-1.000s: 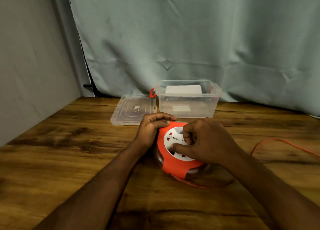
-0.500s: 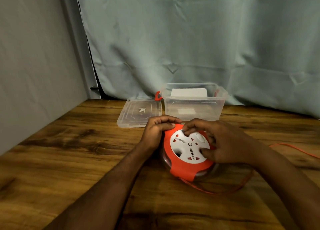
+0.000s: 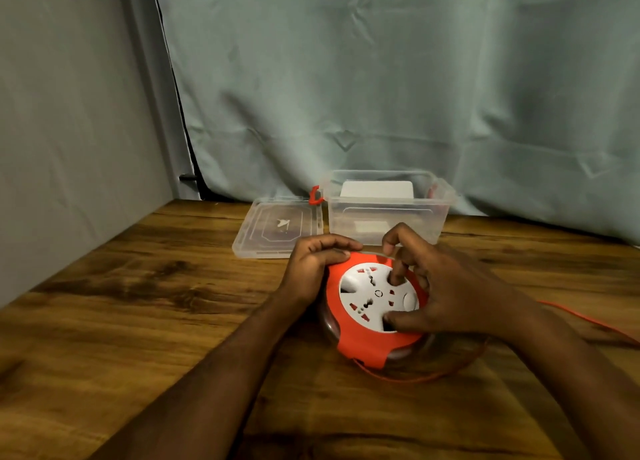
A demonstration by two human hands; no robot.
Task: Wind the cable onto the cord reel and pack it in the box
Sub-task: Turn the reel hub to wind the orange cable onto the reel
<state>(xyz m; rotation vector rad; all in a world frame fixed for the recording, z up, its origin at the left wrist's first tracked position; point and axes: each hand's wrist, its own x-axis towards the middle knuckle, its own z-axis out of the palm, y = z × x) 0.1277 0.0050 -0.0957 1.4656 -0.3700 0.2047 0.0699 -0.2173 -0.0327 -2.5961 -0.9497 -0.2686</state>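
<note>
An orange cord reel (image 3: 360, 342) with a white socket face lies flat on the wooden table (image 3: 138, 321). My left hand (image 3: 311, 265) grips its far left rim. My right hand (image 3: 450, 286) rests on the white face, with a finger and the thumb pressed into its recesses. An orange cable (image 3: 415, 378) loops out from under the reel's front and trails off to the right edge (image 3: 588, 321). Behind the reel stands a clear plastic box (image 3: 388, 214), open, with orange latches.
The box's clear lid (image 3: 277, 227) lies flat to the left of the box. A grey curtain (image 3: 381, 79) hangs behind the table and a wall (image 3: 62, 113) closes off the left side.
My right hand has turned round on the white face, from a closed fist over its left part to fingers spread over its right. The cable loop has shifted. My left hand stays put.
</note>
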